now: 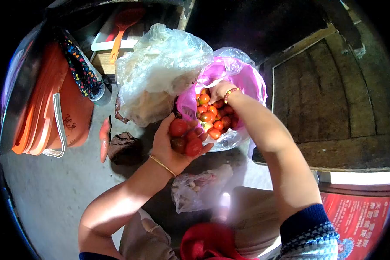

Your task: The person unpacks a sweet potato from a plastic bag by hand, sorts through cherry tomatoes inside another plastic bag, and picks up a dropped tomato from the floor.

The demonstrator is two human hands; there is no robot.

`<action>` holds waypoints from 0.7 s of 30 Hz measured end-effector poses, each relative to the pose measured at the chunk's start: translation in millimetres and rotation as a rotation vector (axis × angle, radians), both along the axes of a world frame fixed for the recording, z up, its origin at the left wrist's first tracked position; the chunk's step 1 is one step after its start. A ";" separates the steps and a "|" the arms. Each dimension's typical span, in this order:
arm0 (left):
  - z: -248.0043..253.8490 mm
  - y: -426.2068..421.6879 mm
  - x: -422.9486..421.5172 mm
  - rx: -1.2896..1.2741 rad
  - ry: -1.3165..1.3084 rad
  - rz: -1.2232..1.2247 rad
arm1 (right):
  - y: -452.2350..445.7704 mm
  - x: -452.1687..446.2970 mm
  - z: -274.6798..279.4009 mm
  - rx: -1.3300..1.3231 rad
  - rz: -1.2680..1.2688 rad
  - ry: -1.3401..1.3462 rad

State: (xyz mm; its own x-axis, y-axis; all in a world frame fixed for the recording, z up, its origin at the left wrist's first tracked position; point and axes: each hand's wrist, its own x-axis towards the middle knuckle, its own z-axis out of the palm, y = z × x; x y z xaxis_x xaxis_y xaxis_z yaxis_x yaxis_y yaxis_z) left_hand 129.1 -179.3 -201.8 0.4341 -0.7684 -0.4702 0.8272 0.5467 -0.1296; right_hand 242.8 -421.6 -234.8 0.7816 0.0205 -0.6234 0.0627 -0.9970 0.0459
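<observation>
Several red tomatoes (pixel 178 128) rest in the cupped palm of my left hand (pixel 167 149), thumb and fingers curved about them. A gold bangle circles that wrist. My right hand (pixel 221 89), with a beaded bracelet at the wrist, reaches down into a pink plastic bag (pixel 251 82). Smaller red and orange tomatoes (pixel 207 116) fill the bag, some with greenish patches. The fingers of my right hand are bent downward and bunched among them; their tips, and whatever they grip, are hidden. A clear plastic layer surrounds the pink bag.
Left of the pink bag stands a large clear plastic bag (pixel 156 73). A small bag (pixel 199 188) lies near my knees. On the floor are a reddish elongated root (pixel 104 139) and a dark lump (pixel 125 148). Orange-red buckets (pixel 69 112) stand left; a wooden panel (pixel 329 99) is right.
</observation>
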 end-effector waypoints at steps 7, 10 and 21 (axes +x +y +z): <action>16.9 8.8 2.2 -0.059 -0.023 0.070 | 13.0 -4.4 -6.4 -0.224 -0.030 -0.095; 21.4 14.2 1.7 -0.093 0.001 0.065 | 3.4 -1.2 -16.8 -0.175 -0.123 -0.147; 2.1 21.1 -24.0 -0.096 0.070 -0.142 | 10.0 -18.2 0.7 -0.241 0.091 -0.197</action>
